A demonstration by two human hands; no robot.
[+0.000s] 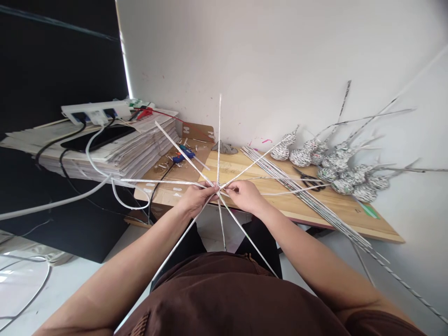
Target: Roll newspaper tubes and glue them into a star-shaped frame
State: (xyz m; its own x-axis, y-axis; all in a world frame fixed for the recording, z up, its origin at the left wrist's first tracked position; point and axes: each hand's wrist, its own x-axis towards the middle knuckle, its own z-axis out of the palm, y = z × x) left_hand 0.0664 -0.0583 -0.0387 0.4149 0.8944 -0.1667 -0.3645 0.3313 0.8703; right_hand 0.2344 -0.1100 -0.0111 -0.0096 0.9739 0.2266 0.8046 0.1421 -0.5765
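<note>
Several thin white rolled-paper sticks (219, 140) cross at one centre and fan out like a star in front of me. My left hand (200, 198) is closed on that crossing, thumb on top, from the left side. Just right of the centre, my right hand (245, 193) pinches a paper stick, with thumb and forefinger together. Both hands are almost touching at the crossing, above the table's front edge. The fingers partly hide how the sticks join.
On the wooden table (381, 226) lie a bundle of paper sticks (315, 207), black scissors (310, 182) and several woven gourd-shaped pieces (332, 163). A blue glue gun (184, 154) rests on cardboard. Left, a paper stack (140, 154) carries a phone (100, 137) and power strip (94, 112); cables hang down.
</note>
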